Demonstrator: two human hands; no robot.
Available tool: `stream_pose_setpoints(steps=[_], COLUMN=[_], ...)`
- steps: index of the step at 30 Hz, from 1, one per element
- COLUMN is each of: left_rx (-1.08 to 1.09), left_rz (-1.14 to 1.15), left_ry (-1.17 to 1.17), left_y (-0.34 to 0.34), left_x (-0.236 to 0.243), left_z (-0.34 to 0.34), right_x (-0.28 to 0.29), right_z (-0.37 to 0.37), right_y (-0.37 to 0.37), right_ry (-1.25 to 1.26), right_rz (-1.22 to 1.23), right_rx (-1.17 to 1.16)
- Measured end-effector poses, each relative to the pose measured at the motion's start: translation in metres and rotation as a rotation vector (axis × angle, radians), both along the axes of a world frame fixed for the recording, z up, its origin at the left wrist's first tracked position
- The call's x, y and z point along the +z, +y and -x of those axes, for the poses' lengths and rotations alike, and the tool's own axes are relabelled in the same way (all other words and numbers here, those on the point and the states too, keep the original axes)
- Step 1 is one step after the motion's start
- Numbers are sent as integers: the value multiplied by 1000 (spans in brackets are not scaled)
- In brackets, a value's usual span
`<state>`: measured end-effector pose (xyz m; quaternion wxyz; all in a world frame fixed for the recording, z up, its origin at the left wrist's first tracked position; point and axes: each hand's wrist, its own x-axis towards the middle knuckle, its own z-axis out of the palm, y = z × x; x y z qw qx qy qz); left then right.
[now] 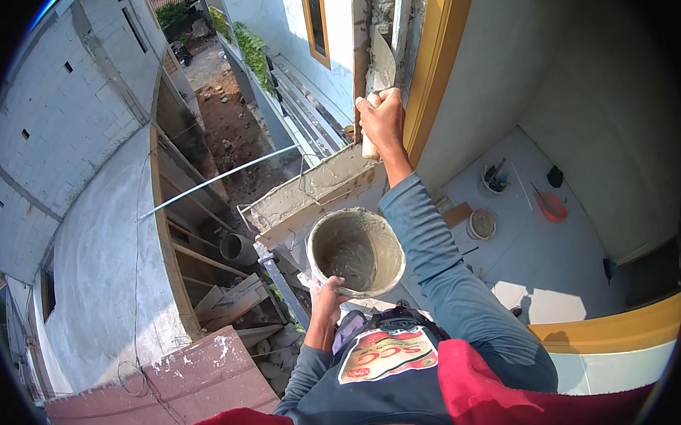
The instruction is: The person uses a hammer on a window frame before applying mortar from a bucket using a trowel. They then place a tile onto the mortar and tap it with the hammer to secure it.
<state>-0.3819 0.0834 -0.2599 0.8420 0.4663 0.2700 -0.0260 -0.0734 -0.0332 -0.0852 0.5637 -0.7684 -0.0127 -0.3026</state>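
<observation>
My right hand [384,122], at the upper middle, is closed round the wooden handle of a trowel [385,66]. Its metal blade points up and lies against the rough mortar strip [382,18] between a wooden board [360,58] and a yellow frame [433,68]. Whether the blade presses on the mortar, I cannot tell. Lower down, my left hand [326,299] grips the near rim of a mortar-smeared bucket [390,256], tilted so its inside shows. Some wet grey mortar lies at the bottom; the fingers inside the rim show only in part.
Left of the trowel, a mortar-topped ledge [315,182] has wire and a thin pole [219,183] by it. A drop with planks [234,299] lies beyond. On the tiled floor at right stand a tool bucket [496,177], another bucket [481,225] and an orange basin [550,207].
</observation>
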Motion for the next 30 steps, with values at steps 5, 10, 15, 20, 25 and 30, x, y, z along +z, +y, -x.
stream_pose_setpoints(steps=[5,10,15,20,25,30], left_rx=[-12,-39,-31,-75,-26,-32], left_rz=[20,20,47,13,45,19], left_ry=[-16,9,33,23,69,22], left_y=[2,0,1,0,-1,-6], left_x=[-3,1,-6,-6,-1,-1], left_z=[-2,-5,-2,-4,0,-4], right_x=[7,36,47,38,37,10], right_z=[25,20,45,24,40,11], right_y=[3,-4,2,1,8,-6], right_ry=[-251,14,56,54,55,120], right_rz=[241,-85,-344,-238,-146,-71], right_rx=[-128,86,185,155,136,78])
